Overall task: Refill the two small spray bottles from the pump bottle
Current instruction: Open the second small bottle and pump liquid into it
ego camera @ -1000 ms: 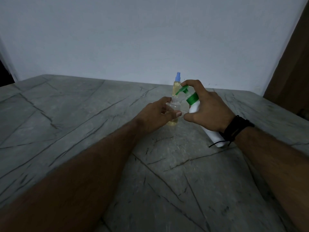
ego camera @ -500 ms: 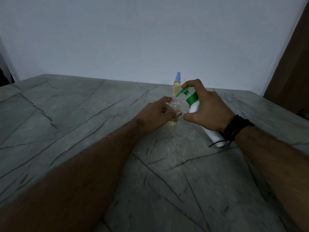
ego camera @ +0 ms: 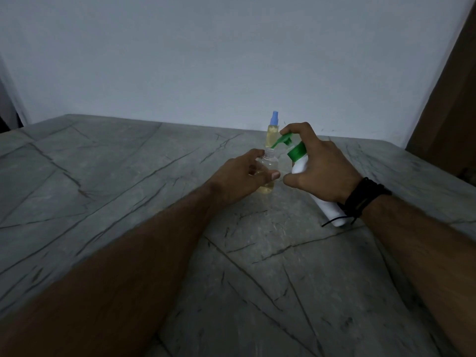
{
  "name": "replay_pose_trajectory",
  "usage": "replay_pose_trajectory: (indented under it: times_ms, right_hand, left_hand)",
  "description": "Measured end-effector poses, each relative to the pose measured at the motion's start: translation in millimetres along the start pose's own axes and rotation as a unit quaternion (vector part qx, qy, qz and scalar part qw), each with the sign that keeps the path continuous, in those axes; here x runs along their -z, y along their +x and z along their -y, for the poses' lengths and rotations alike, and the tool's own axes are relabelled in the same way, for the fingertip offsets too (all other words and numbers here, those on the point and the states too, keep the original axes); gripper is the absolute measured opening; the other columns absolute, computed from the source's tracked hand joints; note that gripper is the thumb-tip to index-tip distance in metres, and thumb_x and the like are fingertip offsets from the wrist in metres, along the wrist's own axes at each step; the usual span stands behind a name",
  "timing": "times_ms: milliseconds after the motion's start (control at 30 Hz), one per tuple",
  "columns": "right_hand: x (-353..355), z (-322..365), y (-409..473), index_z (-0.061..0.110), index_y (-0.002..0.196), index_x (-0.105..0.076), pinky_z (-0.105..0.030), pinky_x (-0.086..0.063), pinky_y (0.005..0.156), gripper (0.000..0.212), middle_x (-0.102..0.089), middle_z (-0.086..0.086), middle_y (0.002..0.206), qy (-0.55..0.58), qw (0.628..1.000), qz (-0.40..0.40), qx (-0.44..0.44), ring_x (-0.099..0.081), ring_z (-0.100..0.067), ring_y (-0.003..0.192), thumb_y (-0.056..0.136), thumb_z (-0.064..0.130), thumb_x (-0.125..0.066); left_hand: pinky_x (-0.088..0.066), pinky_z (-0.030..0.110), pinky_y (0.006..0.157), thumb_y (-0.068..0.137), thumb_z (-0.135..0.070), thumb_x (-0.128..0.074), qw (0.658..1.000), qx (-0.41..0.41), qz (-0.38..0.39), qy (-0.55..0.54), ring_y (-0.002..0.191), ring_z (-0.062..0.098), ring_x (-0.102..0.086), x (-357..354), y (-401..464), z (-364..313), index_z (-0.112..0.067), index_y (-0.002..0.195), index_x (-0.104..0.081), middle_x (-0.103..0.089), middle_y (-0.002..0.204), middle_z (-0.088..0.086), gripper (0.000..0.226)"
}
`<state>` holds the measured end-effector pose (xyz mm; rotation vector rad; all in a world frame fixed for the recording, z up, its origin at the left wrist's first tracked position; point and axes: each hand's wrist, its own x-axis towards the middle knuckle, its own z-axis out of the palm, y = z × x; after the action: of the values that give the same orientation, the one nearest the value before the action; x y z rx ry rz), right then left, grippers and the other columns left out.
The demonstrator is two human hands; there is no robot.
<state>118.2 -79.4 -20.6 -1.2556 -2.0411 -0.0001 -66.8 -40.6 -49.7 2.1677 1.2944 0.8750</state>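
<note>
Here the left hand (ego camera: 242,173) grips the uncapped clear spray bottle (ego camera: 268,167) on the grey stone bench (ego camera: 128,176); the right hand (ego camera: 319,166), fingers wrapped round the tilted white green-topped pump bottle (ego camera: 300,161), holds its spout over the opening.

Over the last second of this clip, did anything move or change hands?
Nothing visibly changed. The left hand still holds the open small bottle upright on the table; the right hand still grips the tilted pump bottle with its green spout at the small bottle's mouth. The blue-capped spray bottle stands behind, untouched.
</note>
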Motion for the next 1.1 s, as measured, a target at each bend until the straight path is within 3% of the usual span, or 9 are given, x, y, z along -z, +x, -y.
replay_pose_trajectory:
  times_ms: [200, 400, 533, 667, 833, 1100]
  right_hand:
    - [-1.2, 0.1, 0.0, 0.034, 0.131, -0.04, -0.029, -0.047, 0.061, 0.075, -0.059, 0.008, 0.071, -0.002, 1.0, 0.005, 0.004, -0.059, -0.014, 0.064, 0.067, 0.021, -0.076]
    - [-2.0, -1.4, -0.1, 0.034, 0.132, -0.04, -0.028, -0.045, 0.06, 0.075, -0.059, 0.01, 0.073, -0.001, 1.0, 0.003, 0.005, -0.058, -0.012, 0.064, 0.067, 0.021, -0.077]
    - [-1.3, -0.7, 0.0, 0.035, 0.133, -0.04, -0.029, -0.046, 0.058, 0.077, -0.059, 0.005, 0.069, -0.005, 1.0, 0.001, 0.007, -0.058, -0.015, 0.061, 0.067, 0.02, -0.077]
    - [-1.2, -0.6, 0.5, 0.032, 0.131, -0.041, -0.027, -0.044, 0.057, 0.074, -0.06, 0.007, 0.071, -0.003, 1.0, 0.001, 0.006, -0.058, -0.013, 0.062, 0.067, 0.019, -0.078]
    - [-1.6, -0.6, 0.0, 0.036, 0.134, -0.04, -0.02, -0.038, 0.055, 0.078, -0.056, 0.011, 0.068, -0.009, 1.0, 0.004, 0.005, -0.055, -0.007, 0.06, 0.068, 0.02, -0.078]
    - [-2.1, -1.4, 0.6, 0.034, 0.129, -0.041, -0.025, -0.044, 0.059, 0.074, -0.06, 0.011, 0.076, -0.001, 1.0, 0.003, 0.006, -0.058, -0.01, 0.065, 0.067, 0.021, -0.078]
  left_hand:
    - [-0.04, 0.022, 0.085, 0.088, -0.053, -0.059, 1.0, -0.007, -0.001, -0.006, 0.113, 0.01, -0.056, -0.4, 0.5, 1.9, -0.027, 0.14, -0.041, -0.062, 0.126, -0.005, 0.061]
    - [-0.039, 0.018, 0.08, 0.087, -0.055, -0.059, 1.0, -0.008, -0.006, 0.003, 0.106, 0.006, -0.055, -0.9, 2.2, 4.2, -0.027, 0.14, -0.041, -0.062, 0.126, -0.007, 0.062]
    - [-0.034, 0.008, 0.067, 0.088, -0.054, -0.06, 1.0, -0.011, -0.008, 0.005, 0.098, 0.002, -0.053, -1.2, 3.0, 5.0, -0.028, 0.138, -0.042, -0.063, 0.122, -0.009, 0.059]
    - [-0.04, 0.017, 0.079, 0.087, -0.056, -0.059, 1.0, -0.009, -0.006, 0.006, 0.105, 0.006, -0.056, -1.7, 4.3, 6.0, -0.027, 0.139, -0.042, -0.063, 0.123, -0.008, 0.062]
    - [-0.037, 0.016, 0.077, 0.087, -0.054, -0.059, 1.0, -0.01, -0.003, 0.002, 0.103, 0.005, -0.054, -0.5, 2.5, 4.8, -0.027, 0.139, -0.042, -0.062, 0.122, -0.009, 0.061]
    - [-0.041, 0.024, 0.087, 0.088, -0.054, -0.059, 1.0, 0.001, 0.001, 0.004, 0.117, 0.015, -0.056, -0.7, 2.7, 2.6, -0.026, 0.142, -0.039, -0.059, 0.131, -0.002, 0.064]
